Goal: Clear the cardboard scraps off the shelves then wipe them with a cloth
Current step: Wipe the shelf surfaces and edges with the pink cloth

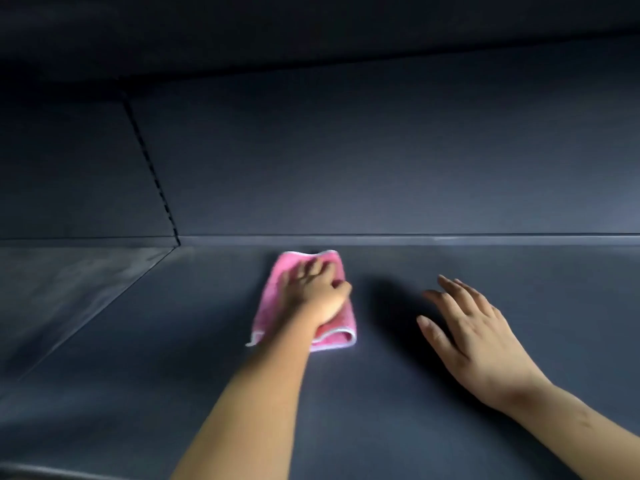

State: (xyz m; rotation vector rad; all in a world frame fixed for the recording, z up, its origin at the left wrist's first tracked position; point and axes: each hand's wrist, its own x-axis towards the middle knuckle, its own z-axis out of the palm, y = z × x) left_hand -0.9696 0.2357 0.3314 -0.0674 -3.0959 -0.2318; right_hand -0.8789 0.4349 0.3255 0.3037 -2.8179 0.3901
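Observation:
A folded pink cloth (273,296) with a white hem lies on the dark grey shelf (346,393), near its back edge. My left hand (317,292) presses flat on top of the cloth, fingers spread toward the back wall. My right hand (467,334) is to the right of the cloth, fingers straight and spread, hovering just over or resting on the bare shelf and holding nothing. No cardboard scraps are in view.
A dark back panel (381,161) rises behind the shelf, with a slotted upright strip (152,168) at the left. Another shelf section (69,289) adjoins on the left. The underside of an upper shelf (311,26) hangs overhead.

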